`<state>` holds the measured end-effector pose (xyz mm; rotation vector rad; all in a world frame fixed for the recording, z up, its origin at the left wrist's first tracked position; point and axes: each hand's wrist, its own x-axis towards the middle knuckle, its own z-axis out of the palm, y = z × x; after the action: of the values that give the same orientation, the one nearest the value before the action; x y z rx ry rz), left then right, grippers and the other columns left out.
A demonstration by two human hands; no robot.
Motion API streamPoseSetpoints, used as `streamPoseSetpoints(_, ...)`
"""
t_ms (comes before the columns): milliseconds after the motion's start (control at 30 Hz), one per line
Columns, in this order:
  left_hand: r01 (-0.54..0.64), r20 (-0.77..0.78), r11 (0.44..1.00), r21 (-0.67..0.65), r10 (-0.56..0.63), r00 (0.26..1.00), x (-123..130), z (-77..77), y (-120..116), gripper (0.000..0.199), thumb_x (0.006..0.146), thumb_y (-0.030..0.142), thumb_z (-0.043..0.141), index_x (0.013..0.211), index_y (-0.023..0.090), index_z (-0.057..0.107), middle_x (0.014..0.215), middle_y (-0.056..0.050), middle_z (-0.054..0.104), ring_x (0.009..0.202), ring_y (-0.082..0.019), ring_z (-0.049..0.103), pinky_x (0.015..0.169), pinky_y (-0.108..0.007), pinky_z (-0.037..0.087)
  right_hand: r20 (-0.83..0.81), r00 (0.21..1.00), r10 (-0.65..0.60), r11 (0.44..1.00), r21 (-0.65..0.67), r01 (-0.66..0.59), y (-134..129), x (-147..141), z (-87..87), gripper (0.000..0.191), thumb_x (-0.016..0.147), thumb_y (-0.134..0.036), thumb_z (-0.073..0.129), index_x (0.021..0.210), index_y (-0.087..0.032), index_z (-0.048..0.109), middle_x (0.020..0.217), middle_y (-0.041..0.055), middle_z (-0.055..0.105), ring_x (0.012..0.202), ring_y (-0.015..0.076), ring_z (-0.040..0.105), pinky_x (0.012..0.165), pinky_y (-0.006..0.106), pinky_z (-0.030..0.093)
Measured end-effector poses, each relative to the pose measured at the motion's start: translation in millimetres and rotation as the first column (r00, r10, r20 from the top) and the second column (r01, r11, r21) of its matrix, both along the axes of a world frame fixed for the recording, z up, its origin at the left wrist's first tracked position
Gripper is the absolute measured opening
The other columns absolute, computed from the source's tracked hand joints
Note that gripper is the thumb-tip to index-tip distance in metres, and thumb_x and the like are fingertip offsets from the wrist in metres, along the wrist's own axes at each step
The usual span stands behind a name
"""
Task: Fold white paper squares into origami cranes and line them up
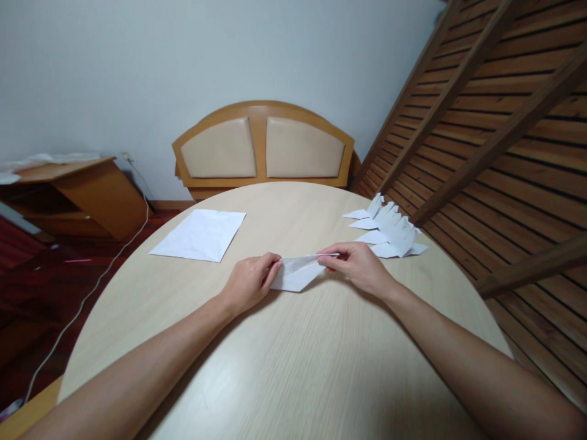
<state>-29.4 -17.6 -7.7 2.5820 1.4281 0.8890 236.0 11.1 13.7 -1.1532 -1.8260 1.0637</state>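
A folded sheet of white paper [297, 276] is stretched between my two hands, just above the middle of the round table. My left hand [251, 280] pinches its left end between thumb and fingers. On the other side, my right hand [360, 266] grips the pointed right end, thumb in front and fingers behind. Creases and a slanted lower edge show on the paper. Several folded white paper figures [395, 231] with upright points stand in a row beyond my right hand. To the left lies a flat stack of white paper [199, 235].
The round table [293, 366] has a pale wood surface. Behind it stands a wooden headboard [260, 146] with cream panels against the wall. A slatted wooden partition [504, 134] rises close on the right. At left are a wooden desk [110, 195] and a white cable [98, 284].
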Motion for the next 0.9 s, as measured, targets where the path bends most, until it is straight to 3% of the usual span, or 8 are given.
streamPoseSetpoints(133, -0.031, 0.034, 0.993, -0.11, 0.035, 0.999, 0, -1.9, 2, 0.032, 0.102, 0.034, 0.042, 0.129, 0.02, 0.053, 0.081, -0.003, 0.073, 0.064, -0.016, 0.067, 0.06, -0.027, 0.048, -0.046, 0.999, -0.015, 0.984, -0.179, 0.007, 4, -2, -9.1, 0.032, 0.081, -0.042, 0.076, 0.093, -0.012, 0.079, 0.073, 0.0073, 0.074, 0.063, 0.015, 0.067, 0.058, 0.026, 0.054)
streamPoseSetpoints(233, -0.026, 0.026, 0.994, -0.109, 0.029, 0.999, -1, -3.9, 4, 0.044, 0.1, 0.032, 0.047, 0.141, 0.018, 0.041, 0.1, -0.008, 0.074, 0.085, -0.021, 0.07, 0.074, -0.033, 0.054, -0.041, 0.998, -0.039, 0.967, -0.255, 0.027, 7, -2, -17.2, 0.031, 0.081, -0.041, 0.078, 0.093, -0.012, 0.079, 0.073, 0.0075, 0.074, 0.063, 0.0142, 0.068, 0.058, 0.025, 0.057)
streamPoseSetpoints(367, 0.115, -0.021, 0.993, 0.015, -0.115, 0.993, 0, -1.4, 3, 0.04, 0.098, 0.026, 0.051, 0.137, 0.017, 0.049, 0.133, -0.014, 0.062, 0.121, -0.027, 0.058, 0.1, -0.044, 0.05, -0.041, 0.995, -0.086, 0.946, -0.316, 0.069, 11, 0, -22.9, 0.025, 0.081, -0.036, 0.08, 0.09, -0.013, 0.079, 0.072, 0.0063, 0.074, 0.061, 0.0129, 0.067, 0.058, 0.023, 0.057)
streamPoseSetpoints(500, 0.298, -0.127, 0.954, -0.012, -0.297, 0.946, 4, 2.7, 1, 0.028, 0.098, 0.023, 0.051, 0.124, 0.021, 0.063, 0.13, -0.01, 0.065, 0.115, -0.025, 0.06, 0.099, -0.043, 0.048, 0.013, 0.993, -0.116, 0.938, -0.326, 0.114, 12, 1, -24.1, 0.019, 0.083, -0.031, 0.077, 0.089, -0.012, 0.078, 0.07, 0.0047, 0.073, 0.059, 0.0121, 0.066, 0.058, 0.022, 0.055)
streamPoseSetpoints(600, 0.331, -0.169, 0.942, -0.055, -0.336, 0.927, 6, 2.7, 0, 0.026, 0.1, 0.027, 0.051, 0.121, 0.023, 0.067, 0.127, -0.008, 0.068, 0.111, -0.024, 0.063, 0.098, -0.043, 0.048, 0.126, 0.987, -0.095, 0.972, -0.201, 0.12, 12, 4, -22.4, 0.021, 0.086, -0.032, 0.072, 0.093, -0.013, 0.078, 0.069, 0.0051, 0.073, 0.06, 0.0148, 0.067, 0.056, 0.024, 0.053)
streamPoseSetpoints(700, 0.329, -0.183, 0.941, -0.077, -0.337, 0.923, 5, 1.9, 1, 0.028, 0.099, 0.031, 0.054, 0.122, 0.024, 0.067, 0.129, -0.008, 0.068, 0.112, -0.025, 0.064, 0.098, -0.043, 0.048, 0.339, 0.929, -0.147, 0.988, 0.105, 0.117, 10, 6, -17.7, 0.021, 0.087, -0.036, 0.07, 0.093, -0.017, 0.079, 0.077, 0.0059, 0.076, 0.066, 0.0186, 0.068, 0.06, 0.028, 0.052)
streamPoseSetpoints(800, 0.325, -0.191, 0.942, -0.08, -0.335, 0.923, 4, 1.5, 2, 0.027, 0.099, 0.031, 0.053, 0.12, 0.024, 0.069, 0.129, -0.007, 0.069, 0.112, -0.025, 0.064, 0.098, -0.043, 0.049, 0.473, 0.843, -0.256, 0.931, 0.356, 0.084, 7, 6, -13.3, 0.017, 0.086, -0.032, 0.071, 0.095, -0.02, 0.078, 0.091, 0.0075, 0.077, 0.08, 0.0229, 0.069, 0.073, 0.035, 0.053)
streamPoseSetpoints(900, 0.322, -0.182, 0.944, -0.069, -0.329, 0.927, 5, 0.6, 2, 0.026, 0.1, 0.03, 0.052, 0.118, 0.025, 0.07, 0.127, -0.007, 0.07, 0.111, -0.024, 0.066, 0.097, -0.043, 0.05, 0.512, 0.816, -0.268, 0.858, 0.512, -0.039, 3, 2, -11.6, 0.016, 0.088, -0.026, 0.069, 0.1, -0.019, 0.077, 0.103, 0.0103, 0.074, 0.097, 0.0274, 0.065, 0.088, 0.042, 0.052)
